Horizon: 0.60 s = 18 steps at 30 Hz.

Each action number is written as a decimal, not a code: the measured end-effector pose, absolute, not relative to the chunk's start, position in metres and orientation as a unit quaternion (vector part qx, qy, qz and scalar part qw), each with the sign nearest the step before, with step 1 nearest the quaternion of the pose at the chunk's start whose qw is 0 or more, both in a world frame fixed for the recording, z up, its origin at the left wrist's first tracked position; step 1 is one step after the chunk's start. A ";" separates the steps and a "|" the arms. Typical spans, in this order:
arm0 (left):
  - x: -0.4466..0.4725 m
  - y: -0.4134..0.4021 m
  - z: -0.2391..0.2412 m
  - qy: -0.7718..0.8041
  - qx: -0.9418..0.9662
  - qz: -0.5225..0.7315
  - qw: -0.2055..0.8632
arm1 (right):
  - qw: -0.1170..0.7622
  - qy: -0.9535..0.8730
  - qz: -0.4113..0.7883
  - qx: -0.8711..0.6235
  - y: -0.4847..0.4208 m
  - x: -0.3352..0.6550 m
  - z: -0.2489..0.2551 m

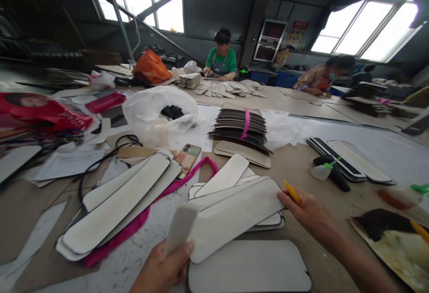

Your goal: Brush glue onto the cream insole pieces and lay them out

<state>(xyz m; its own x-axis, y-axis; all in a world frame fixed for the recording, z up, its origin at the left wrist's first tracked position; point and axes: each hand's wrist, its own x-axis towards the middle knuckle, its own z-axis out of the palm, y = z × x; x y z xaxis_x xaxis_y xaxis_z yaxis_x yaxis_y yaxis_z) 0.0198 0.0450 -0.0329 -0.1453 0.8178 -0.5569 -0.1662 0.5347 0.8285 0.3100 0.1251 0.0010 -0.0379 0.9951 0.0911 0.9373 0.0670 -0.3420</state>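
My left hand [164,268] is closed round a small white block [180,228], thumb pressed on its side, low in the picture. My right hand [306,210] pinches a yellow pen-like tool [292,192] and touches the right end of a long white rounded panel [234,217] that lies on top of a loose pile of similar panels [228,181]. A larger white panel with a dark edge [250,273] lies flat below them, near the table's front edge.
Left are stacked white panels [117,203] over a pink strap [134,226], a phone [187,159] and a plastic bag [157,112]. A dark banded stack [241,127], a glue bottle [323,170] and trays [348,163] lie beyond. Two people work at the far side.
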 end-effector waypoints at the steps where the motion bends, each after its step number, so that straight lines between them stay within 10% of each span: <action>1: 0.019 0.042 -0.030 0.632 0.252 0.418 0.602 | 0.139 -0.712 0.095 -0.681 0.122 0.311 0.004; 18: -0.010 0.010 -0.021 0.646 0.220 0.479 0.553 | 0.155 -0.707 0.235 -0.649 0.033 0.302 -0.009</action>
